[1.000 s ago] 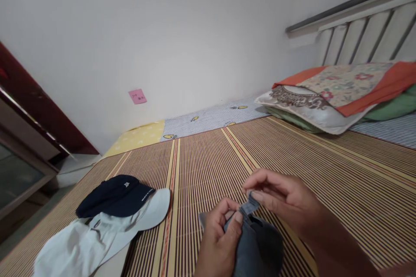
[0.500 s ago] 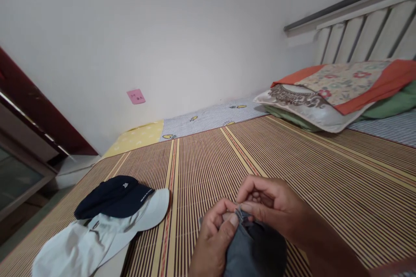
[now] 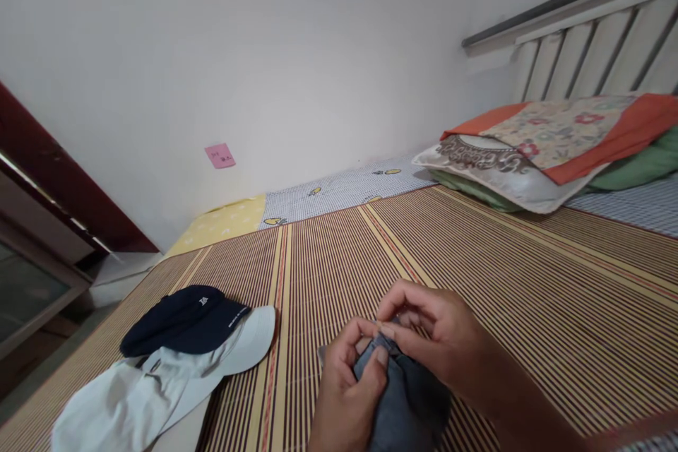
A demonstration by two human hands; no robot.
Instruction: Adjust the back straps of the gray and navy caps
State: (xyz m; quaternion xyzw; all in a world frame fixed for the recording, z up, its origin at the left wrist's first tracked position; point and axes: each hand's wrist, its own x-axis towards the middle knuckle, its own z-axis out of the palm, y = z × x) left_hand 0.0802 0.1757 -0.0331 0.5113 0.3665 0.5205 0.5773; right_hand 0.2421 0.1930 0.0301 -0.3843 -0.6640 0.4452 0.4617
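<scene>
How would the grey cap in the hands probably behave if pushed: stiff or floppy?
The grey cap would likely be floppy, its cloth hanging in soft folds. It is probably light too: the left hand and right hand seem to pinch it at one edge.

The person's left grip (image 3: 352, 374) is bare, with a short, rounded thumbnail (image 3: 381, 354); the right grip (image 3: 431, 325), also bare, continues into an uncovered wrist (image 3: 471, 367) and forearm (image 3: 522, 402).

The pink note (image 3: 219, 155) and navy cap (image 3: 180, 325) bear lettering (too small to read).
</scene>
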